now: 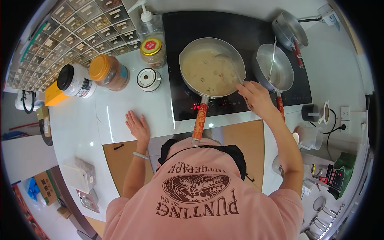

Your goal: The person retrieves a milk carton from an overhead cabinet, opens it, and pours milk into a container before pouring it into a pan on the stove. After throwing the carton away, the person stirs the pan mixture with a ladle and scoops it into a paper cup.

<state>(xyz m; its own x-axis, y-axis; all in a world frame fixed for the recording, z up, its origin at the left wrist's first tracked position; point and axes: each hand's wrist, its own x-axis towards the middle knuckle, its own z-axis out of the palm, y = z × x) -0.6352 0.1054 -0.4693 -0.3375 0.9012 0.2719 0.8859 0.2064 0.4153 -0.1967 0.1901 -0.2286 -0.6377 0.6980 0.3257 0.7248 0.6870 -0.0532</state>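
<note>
My right hand [256,98] is closed around the handle of a metal spoon [237,69] at the right rim of a saucepan. The spoon's bowl is partly sunk in the cloudy, pale tan liquid [206,70]. The saucepan [182,60] sits on a black cooktop [184,110], its red patterned handle [199,124] pointing toward my body. My left hand [138,126] lies open on the white counter, fingers stretched out, holding nothing. Nearest to it is a small white lidded jar [148,80].
Right of the saucepan stands a smaller pan [262,60] with a utensil in it, and stacked pans [284,30] are behind. Jars [108,72], a pump bottle [151,26] and a drawer rack [80,32] line the left. A clear measuring jug [310,138] stands at right.
</note>
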